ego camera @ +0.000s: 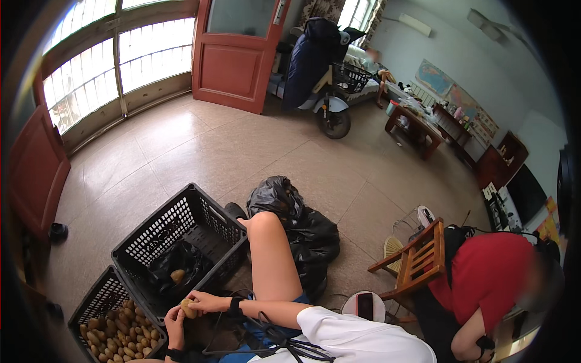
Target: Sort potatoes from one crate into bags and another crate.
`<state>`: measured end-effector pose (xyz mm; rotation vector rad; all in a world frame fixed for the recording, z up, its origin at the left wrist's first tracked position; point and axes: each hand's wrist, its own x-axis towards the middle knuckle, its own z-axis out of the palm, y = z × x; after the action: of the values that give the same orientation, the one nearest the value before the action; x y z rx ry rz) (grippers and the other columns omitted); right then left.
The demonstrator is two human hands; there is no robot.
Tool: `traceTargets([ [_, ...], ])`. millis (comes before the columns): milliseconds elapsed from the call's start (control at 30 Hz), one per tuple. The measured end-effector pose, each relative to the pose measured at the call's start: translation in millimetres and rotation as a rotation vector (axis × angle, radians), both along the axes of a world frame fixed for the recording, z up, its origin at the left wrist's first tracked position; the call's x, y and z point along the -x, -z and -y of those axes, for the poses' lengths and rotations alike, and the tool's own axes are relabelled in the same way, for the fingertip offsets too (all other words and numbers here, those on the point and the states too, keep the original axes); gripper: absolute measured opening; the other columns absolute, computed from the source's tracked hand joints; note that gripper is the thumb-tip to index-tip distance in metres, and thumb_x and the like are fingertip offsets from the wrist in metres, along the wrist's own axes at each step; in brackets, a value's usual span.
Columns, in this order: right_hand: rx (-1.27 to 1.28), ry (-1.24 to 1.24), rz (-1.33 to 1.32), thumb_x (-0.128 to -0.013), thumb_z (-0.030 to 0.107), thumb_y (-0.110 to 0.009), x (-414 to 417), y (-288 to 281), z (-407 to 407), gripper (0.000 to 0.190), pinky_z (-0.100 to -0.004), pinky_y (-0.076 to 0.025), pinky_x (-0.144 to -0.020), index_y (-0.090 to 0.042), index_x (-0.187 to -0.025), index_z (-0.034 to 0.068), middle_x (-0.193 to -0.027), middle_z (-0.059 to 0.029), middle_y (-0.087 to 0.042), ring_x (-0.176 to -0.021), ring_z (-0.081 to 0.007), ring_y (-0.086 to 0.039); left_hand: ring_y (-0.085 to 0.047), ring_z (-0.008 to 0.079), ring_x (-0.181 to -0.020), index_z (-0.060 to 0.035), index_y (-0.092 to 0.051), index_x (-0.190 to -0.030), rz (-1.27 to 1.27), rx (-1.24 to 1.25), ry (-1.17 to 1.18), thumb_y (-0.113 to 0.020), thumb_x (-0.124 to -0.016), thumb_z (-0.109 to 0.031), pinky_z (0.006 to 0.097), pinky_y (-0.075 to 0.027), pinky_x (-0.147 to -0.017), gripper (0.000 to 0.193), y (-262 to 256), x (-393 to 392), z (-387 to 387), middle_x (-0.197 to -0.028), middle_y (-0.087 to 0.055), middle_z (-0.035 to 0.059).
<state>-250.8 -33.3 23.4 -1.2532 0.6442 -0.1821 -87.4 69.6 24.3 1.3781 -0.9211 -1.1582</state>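
Note:
A potato is held between my two hands, above the near edge of a black plastic crate. My left hand pinches its left side, and my right hand grips it from above and the right. Below left, a second black crate holds many small potatoes. Inside the larger crate lies a crumpled black plastic bag, with a single potato on it. Both wrists wear dark bands.
Black plastic bags rest beside my knee. At right, a person in a red top bends by a wooden chair. A phone lies on a round white-topped stool. Farther off stand an electric scooter and a low table.

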Motion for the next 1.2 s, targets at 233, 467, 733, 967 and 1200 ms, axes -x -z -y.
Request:
traceTargets([
  [233, -0.072, -0.270, -0.031, -0.091, 0.033, -0.046, -4.8, 18.4, 2.0, 0.034, -0.0232, -0.038, -0.045, -0.045, -0.101, 0.001, -0.071, -0.0043, -0.051, -0.054, -0.0090, -0.049, -0.055, 0.0071, -0.059, 0.0058, -0.064, -0.077, 0.157, -0.061, 0.032, -0.064, -0.081, -0.007, 0.0201, -0.042, -0.056, 0.014, 13.6, 5.5, -2.9, -0.067, -0.062, 0.0032],
  [467, 0.069, -0.017, -0.170, -0.083, 0.040, -0.057, -2.9, 22.7, -12.4, 0.042, -0.0264, -0.038, -0.042, -0.047, -0.092, 0.000, -0.070, -0.0068, -0.054, -0.050, -0.0131, -0.049, -0.052, 0.0069, -0.057, 0.0030, -0.056, -0.064, 0.240, -0.088, 0.052, -0.062, -0.081, -0.006, 0.0213, -0.040, -0.054, 0.020, 24.2, 7.2, -5.4, -0.061, -0.057, 0.0022],
  [733, 0.234, -0.054, -0.273, -0.084, 0.045, -0.049, -1.2, 23.4, -12.1, 0.046, -0.0304, -0.041, -0.042, -0.052, -0.072, 0.001, -0.058, -0.0083, -0.053, -0.048, -0.0176, -0.053, -0.051, 0.0094, -0.064, 0.0013, -0.054, -0.077, 0.389, -0.076, 0.067, -0.063, -0.077, -0.004, 0.0233, -0.040, -0.059, 0.011, 12.3, 9.0, -4.7, -0.071, -0.056, 0.0022],
  [967, 0.174, -0.210, -0.360, -0.091, 0.056, -0.026, -1.8, 31.7, -13.8, 0.066, -0.0318, -0.043, -0.038, -0.057, -0.072, 0.001, -0.051, -0.0086, -0.047, -0.042, -0.0206, -0.050, -0.060, 0.0115, -0.082, 0.0005, -0.057, -0.105, 0.224, -0.038, 0.172, -0.064, -0.075, -0.001, 0.0242, -0.048, -0.075, 0.031, -3.5, 25.4, -3.7, -0.091, -0.062, 0.0047],
  [1200, -0.035, -0.131, -0.413, -0.082, 0.072, -0.025, -0.9, 38.9, -15.0, 0.074, -0.0299, -0.043, -0.044, -0.061, -0.084, 0.008, -0.061, -0.0059, -0.050, -0.053, -0.0165, -0.051, -0.060, 0.0119, -0.078, 0.0025, -0.063, -0.095, 0.179, -0.094, 0.187, -0.066, -0.079, -0.015, 0.0258, -0.048, -0.073, 0.023, 2.7, 17.8, -8.0, -0.086, -0.065, 0.0064],
])
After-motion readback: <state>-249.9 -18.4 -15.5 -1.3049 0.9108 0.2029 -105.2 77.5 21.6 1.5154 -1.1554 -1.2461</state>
